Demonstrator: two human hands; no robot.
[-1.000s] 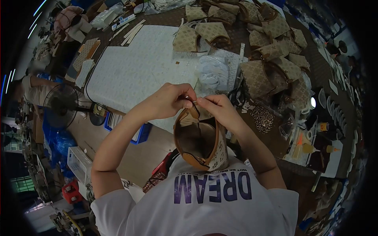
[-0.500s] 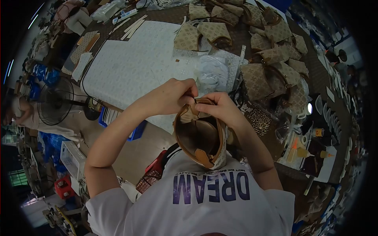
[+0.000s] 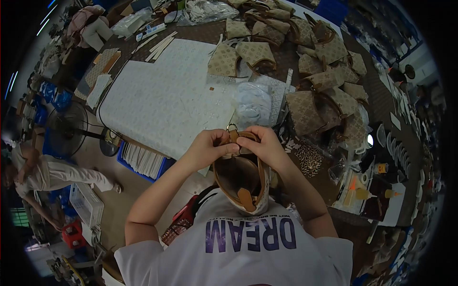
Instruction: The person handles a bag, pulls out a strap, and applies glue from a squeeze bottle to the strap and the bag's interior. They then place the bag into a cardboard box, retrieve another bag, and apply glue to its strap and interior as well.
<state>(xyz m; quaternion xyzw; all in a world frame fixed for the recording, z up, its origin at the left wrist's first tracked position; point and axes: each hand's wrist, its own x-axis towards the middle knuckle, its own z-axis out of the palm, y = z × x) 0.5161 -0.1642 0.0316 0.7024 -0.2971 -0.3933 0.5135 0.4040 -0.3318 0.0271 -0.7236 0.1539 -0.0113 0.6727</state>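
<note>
1. Bag (image 3: 238,176) is upright to slightly tilted, mouth facing up. Position: against the person's chest, short of the near edge of the counter (image 3: 200,31). Mouth centre taken as clock centre below.
2. Change: both hands now sit lower and closer to the body. A metal ring (image 3: 232,125) now shows clear of the fingertips at 12 o'clock, above a tan tab (image 3: 234,136).
3. Left hand (image 3: 210,148): grip closed, thumb and fingers pinching the bag's far rim beside the tab, 11 o'clock.
4. Right hand (image 3: 267,148): grip closed, pinching the same rim at 1 o'clock, thumb at the tab.
5. Meaning (judgement): exposed ring makes the joint with the tab easier to inspect. Whether it is fully secured, cannot tell; fingers cover the lower part.
6. Surroundings: wrapped bundle (image 3: 253,102) beyond the ring, 12 o'clock; heaped bags (image 3: 329,102) towards 1–2; chain pile (image 3: 310,159) between 2 and 3.
7. Another person (image 3: 62,171), towards 9, now reaches down near a red container (image 3: 74,234).
</note>
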